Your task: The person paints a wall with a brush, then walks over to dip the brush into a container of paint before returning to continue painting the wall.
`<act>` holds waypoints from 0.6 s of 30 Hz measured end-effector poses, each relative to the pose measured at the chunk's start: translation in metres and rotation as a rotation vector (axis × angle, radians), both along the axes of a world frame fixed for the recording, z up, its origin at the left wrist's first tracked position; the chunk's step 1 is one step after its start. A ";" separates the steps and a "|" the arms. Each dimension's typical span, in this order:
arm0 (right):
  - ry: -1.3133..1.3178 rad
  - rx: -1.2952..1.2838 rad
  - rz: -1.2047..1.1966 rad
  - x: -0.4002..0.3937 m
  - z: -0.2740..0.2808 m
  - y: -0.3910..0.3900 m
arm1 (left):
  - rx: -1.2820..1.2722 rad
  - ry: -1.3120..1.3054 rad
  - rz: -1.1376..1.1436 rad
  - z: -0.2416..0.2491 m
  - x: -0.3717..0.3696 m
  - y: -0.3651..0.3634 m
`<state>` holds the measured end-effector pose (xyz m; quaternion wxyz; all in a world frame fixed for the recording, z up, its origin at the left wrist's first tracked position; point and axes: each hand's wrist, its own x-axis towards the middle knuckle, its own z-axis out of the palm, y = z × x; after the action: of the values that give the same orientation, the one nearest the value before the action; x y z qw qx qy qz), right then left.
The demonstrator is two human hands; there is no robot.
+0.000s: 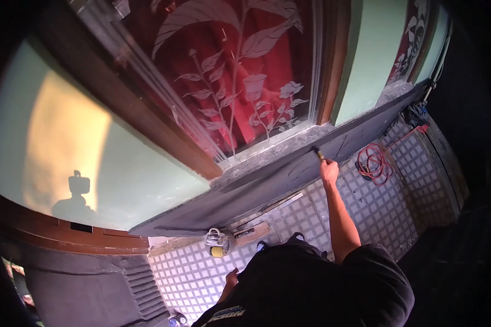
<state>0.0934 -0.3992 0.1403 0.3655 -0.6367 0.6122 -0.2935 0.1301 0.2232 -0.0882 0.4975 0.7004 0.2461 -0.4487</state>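
Note:
My right hand (329, 172) is closed around a small paintbrush (320, 155), with my arm stretched out in front of me. The brush's dark bristle end meets the dark grey lower wall (289, 174) just under the rough window sill (281, 145). My left hand (232, 278) hangs low beside my body, with nothing visible in it; its fingers are small in the view and look loosely apart.
Coiled red hose or cable (375, 164) lies on the tiled floor (305, 218) to the right. A clear-looking container (215, 238) with a yellow part and a flat board (252, 233) are near the wall base. Above is a window (240, 82) with etched flowers.

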 end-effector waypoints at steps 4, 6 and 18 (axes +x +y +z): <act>-0.001 -0.078 -0.075 0.011 0.012 0.011 | -0.006 0.041 -0.072 0.005 0.000 -0.010; -0.062 -0.113 0.071 0.031 0.002 0.047 | 0.336 -0.568 -0.955 0.023 0.001 -0.021; -0.021 0.027 0.706 0.025 0.014 0.054 | 0.120 0.033 -0.132 0.118 0.024 -0.149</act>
<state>0.1189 -0.3455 0.1548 0.4591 -0.8011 0.3546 -0.1474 0.1538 0.0742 0.0297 0.4197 0.7362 0.2341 -0.4765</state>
